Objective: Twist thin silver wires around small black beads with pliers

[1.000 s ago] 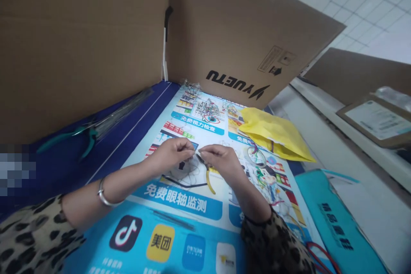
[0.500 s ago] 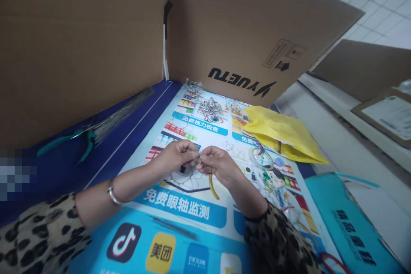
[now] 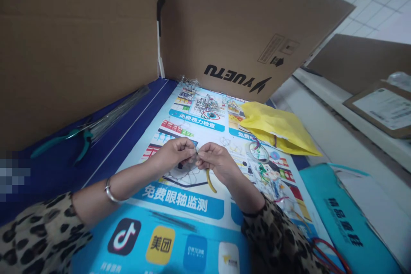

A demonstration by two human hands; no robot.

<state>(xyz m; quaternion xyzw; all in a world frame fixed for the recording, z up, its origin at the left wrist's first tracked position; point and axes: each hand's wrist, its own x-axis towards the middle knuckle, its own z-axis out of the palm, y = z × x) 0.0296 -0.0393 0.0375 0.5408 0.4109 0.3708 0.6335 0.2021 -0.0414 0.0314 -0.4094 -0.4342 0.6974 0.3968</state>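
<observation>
My left hand [image 3: 175,153] and my right hand [image 3: 214,160] meet fingertip to fingertip over a printed poster [image 3: 180,205], both pinched on a small piece of thin wire [image 3: 196,153] between them. A yellow-handled tool [image 3: 210,181] pokes out under my right hand; whether that hand holds it is unclear. Loose bent wires [image 3: 186,175] lie on the poster just below my hands. A silver bangle [image 3: 109,190] sits on my left wrist.
Teal-handled pliers [image 3: 69,139] and a bundle of straight wires [image 3: 117,111] lie at the left on the blue cloth. A cardboard screen [image 3: 224,30] stands behind. A yellow bag [image 3: 279,130], a tape ring [image 3: 258,152], coloured wire bits and a teal bag [image 3: 346,222] lie at the right.
My hands have drawn closer together, fingertips now touching on the wire. The view has shifted slightly; nothing else on the table has moved.
</observation>
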